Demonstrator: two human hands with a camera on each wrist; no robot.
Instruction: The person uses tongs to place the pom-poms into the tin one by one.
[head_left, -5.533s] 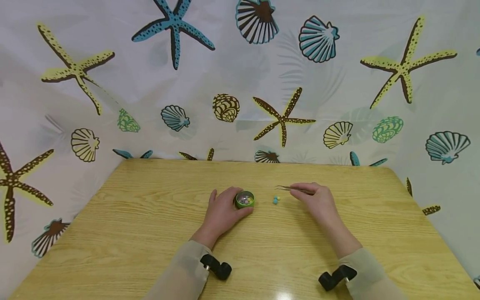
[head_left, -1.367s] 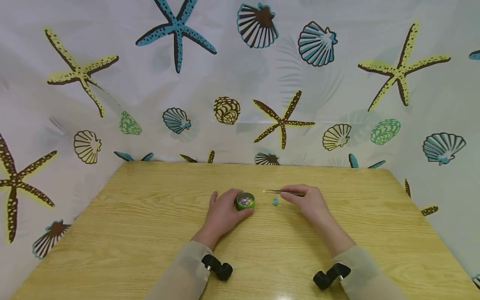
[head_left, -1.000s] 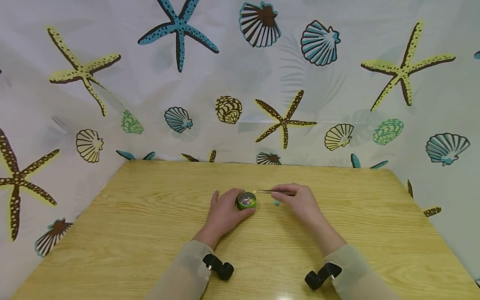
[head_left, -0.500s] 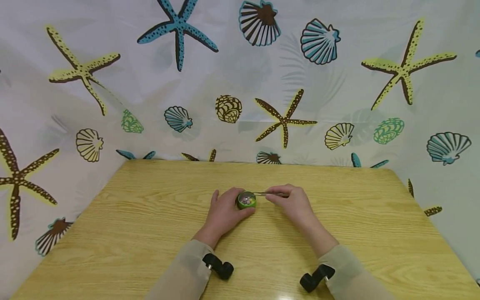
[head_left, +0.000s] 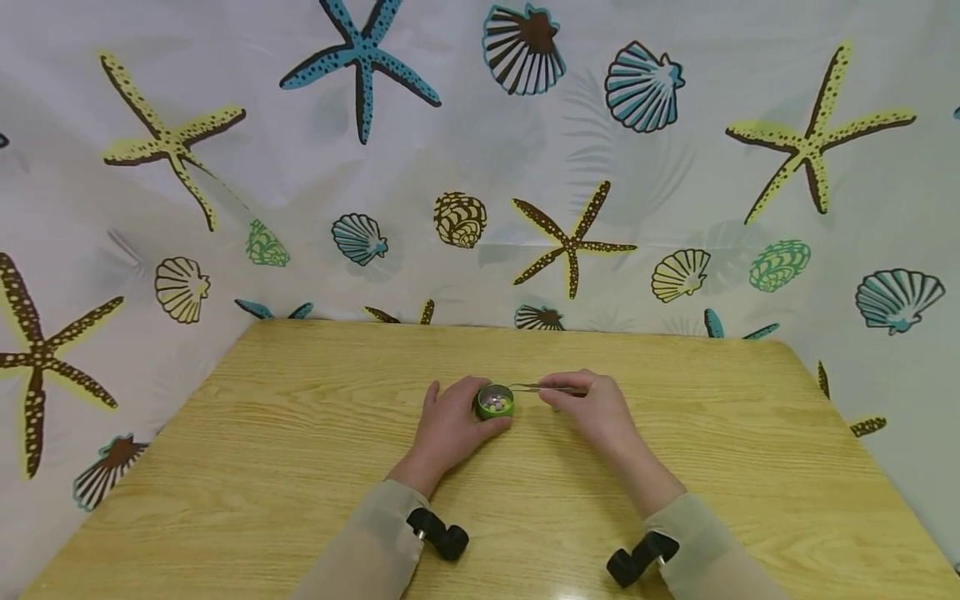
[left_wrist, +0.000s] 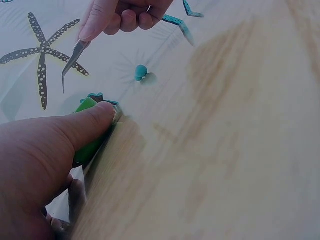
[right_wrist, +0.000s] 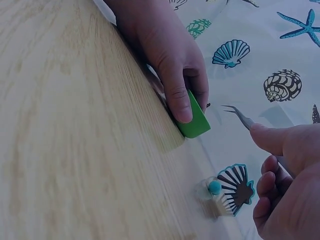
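The left hand (head_left: 453, 423) holds a small round green container (head_left: 497, 414), with its thumb and fingers bent around the wall. The container stands on the wooden table (head_left: 262, 433), and inside it lie small beads (head_left: 496, 404), some yellow and some pale. The right hand (head_left: 592, 407) pinches metal tweezers (left_wrist: 77, 50) between the thumb and fingers; their curved tips are slightly apart, near the container's rim. Small blue beads (left_wrist: 141, 71) lie on the table, near the container.

Pale backdrop (head_left: 480, 150), probably fabric, with printed starfish (head_left: 363, 54) and shells (head_left: 645, 87), behind a wood-grain tabletop (head_left: 540, 492) with faint glare (head_left: 573, 596).
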